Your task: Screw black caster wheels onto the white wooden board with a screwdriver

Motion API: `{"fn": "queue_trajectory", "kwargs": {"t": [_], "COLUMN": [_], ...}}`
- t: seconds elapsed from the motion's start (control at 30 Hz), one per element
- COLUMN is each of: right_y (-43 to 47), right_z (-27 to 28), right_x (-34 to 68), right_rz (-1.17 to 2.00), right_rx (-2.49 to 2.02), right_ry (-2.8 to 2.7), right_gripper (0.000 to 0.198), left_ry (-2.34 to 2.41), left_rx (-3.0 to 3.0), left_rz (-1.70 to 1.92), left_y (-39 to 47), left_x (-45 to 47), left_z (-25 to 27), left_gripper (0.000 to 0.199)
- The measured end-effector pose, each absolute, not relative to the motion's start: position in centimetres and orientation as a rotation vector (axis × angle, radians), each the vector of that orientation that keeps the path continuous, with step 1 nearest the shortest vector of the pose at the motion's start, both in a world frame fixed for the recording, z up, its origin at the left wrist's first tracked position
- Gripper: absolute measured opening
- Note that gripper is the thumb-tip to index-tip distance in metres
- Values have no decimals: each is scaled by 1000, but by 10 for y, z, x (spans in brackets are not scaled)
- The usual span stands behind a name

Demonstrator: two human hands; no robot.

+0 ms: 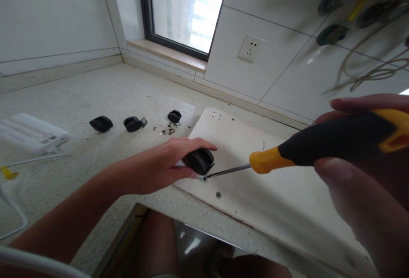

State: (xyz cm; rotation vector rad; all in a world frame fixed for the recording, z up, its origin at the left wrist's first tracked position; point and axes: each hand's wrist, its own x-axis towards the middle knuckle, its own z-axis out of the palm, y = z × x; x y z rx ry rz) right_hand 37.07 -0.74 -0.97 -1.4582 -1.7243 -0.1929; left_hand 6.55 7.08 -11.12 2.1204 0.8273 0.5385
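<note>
My left hand (179, 159) is closed around a black caster wheel (200, 161), pressing it onto the near left corner of a white board (255, 197). My right hand (354, 184) grips a yellow and black screwdriver (322, 141). Its shaft slants down to the left, and the tip meets a small dark screw (208, 176) at the caster's metal plate (203, 179). How deep the screw sits I cannot tell. Close to the board's front edge is a round metal fitting (218, 194).
Several loose screws (170, 130) lie beside another black caster (174, 116) on the speckled countertop (140, 93). Two more, a middle caster (134, 123) and a left caster (101, 123), stand farther left. A white power bank (33, 133) with a cable is at the left edge. Behind are a wall socket (251, 48) and pipes.
</note>
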Motion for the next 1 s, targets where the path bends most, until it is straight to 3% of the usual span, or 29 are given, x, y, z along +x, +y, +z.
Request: {"fn": "queue_trajectory", "kwargs": {"t": [0.27,0.47,0.63,0.87,1.0], "right_y": [-1,4,10,14,12], "right_z": [-2,2,19,52,62], "right_x": [381,361,358,349,336], "right_rz": [-107,62,-38,-23,-220], "right_rx": [-1362,-1317,-1281,-1110,-1141], "right_ry": [-1946,-1837,-2057,-2456,-2499], "right_gripper": [58,41,63,25,20], "left_ry": [820,833,815,815,846], "left_rx": [2114,2095,2113,2110,2089], "left_rz": [540,532,573,581,558], "left_y": [70,71,74,72,73], "left_x": [68,69,71,71,70], "left_z": [-108,-105,-106,-100,-97], "left_gripper": [62,60,54,55,49]}}
